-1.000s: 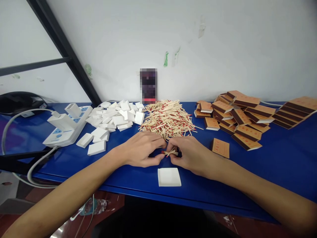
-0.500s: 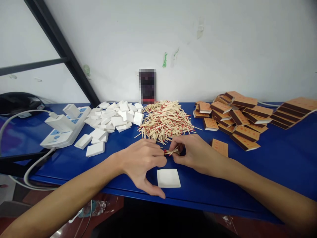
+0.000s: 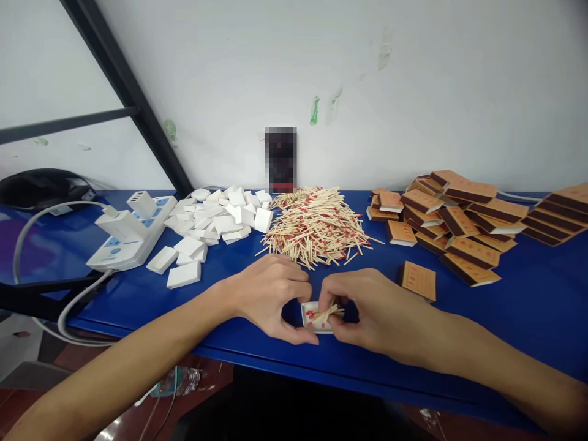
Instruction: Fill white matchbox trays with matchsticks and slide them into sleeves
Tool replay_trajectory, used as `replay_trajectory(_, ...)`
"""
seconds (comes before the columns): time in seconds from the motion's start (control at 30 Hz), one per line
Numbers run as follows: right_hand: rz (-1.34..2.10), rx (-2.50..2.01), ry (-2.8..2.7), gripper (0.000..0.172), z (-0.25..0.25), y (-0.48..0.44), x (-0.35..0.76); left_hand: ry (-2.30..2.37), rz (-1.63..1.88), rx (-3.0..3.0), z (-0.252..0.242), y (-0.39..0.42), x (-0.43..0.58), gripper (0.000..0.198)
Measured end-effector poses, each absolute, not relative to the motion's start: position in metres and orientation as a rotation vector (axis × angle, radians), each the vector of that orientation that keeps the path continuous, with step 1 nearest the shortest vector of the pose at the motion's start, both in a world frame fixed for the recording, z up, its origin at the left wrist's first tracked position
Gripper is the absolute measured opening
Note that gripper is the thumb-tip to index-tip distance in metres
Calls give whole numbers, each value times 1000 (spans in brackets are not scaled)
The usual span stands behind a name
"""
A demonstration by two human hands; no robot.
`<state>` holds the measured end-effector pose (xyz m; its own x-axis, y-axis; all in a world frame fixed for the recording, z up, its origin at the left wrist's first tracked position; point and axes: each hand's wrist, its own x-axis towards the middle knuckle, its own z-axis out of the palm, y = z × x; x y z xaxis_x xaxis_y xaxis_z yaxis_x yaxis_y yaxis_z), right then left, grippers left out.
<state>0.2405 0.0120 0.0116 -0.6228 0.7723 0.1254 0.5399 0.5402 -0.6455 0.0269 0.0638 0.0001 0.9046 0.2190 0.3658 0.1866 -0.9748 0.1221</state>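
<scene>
A small white matchbox tray (image 3: 312,305) lies open side up on the blue tabletop, close to its front edge. My left hand (image 3: 273,300) is curled round the tray's left end, fingers at the far side and thumb at the near side. Between the thumb and fingers of my right hand (image 3: 374,303) is a small bunch of matches (image 3: 329,313), lowered into the tray with the red heads pointing left. The right end of the tray is partly hidden by that hand. Just beyond both hands is a large heap of loose matches (image 3: 316,226).
A pile of white trays (image 3: 215,214) sits at the left, beside a power strip (image 3: 133,242) with plugs and cables. Orange-brown matchbox sleeves (image 3: 459,220) are heaped at the right, with one matchbox (image 3: 418,280) nearer. A dark pixelated object (image 3: 281,159) leans against the wall.
My right hand has brought the bunch of matches down into the tray. My left hand has closed in round the tray, which now sits slightly farther from the table's front edge.
</scene>
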Motion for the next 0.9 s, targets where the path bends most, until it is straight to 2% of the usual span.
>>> replay_trajectory(0.4, 406, -901, -2619, 16, 6, 8, 239, 328, 596, 2972, 0, 64, 27, 42)
replay_trajectory(0.9, 371, -813, -2603, 19, 15, 7, 244, 316, 606, 2996, -1, 66, 26, 44)
